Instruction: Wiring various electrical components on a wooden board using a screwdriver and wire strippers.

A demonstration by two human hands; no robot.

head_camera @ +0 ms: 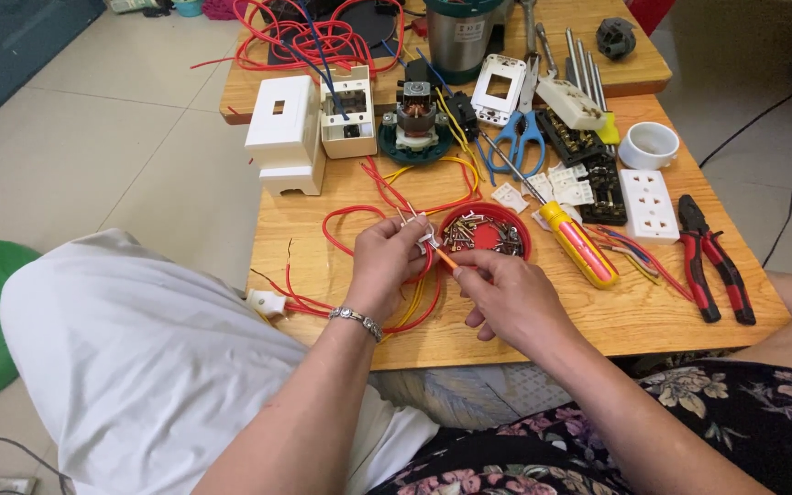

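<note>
left hand (385, 257): I'm pinching a small white part (426, 240) with wire ends, just over the tabletop (634, 316)
right hand (506, 289): I'm gripping a small orange screwdriver (446, 260), tip at the part
red dish (486, 231): sitting just behind, holding screws

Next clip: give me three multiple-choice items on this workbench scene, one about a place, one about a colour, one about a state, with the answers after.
1. Where does the red dish of screws lie?
A. Just beyond the two hands
B. On the floor
C. Beside the white cup

2. What colour are the scissors' handles?
A. Green
B. Blue
C. Black

3. What is the right hand doing?
A. Resting open and flat
B. Gripping the pliers
C. Pinching a small orange-handled tool

Answers: 1 A, the dish sits on the wooden table right past the fingers. 2 B, both loops are blue. 3 C, the tool points toward the small white part in the left hand; the pliers lie untouched.
</note>
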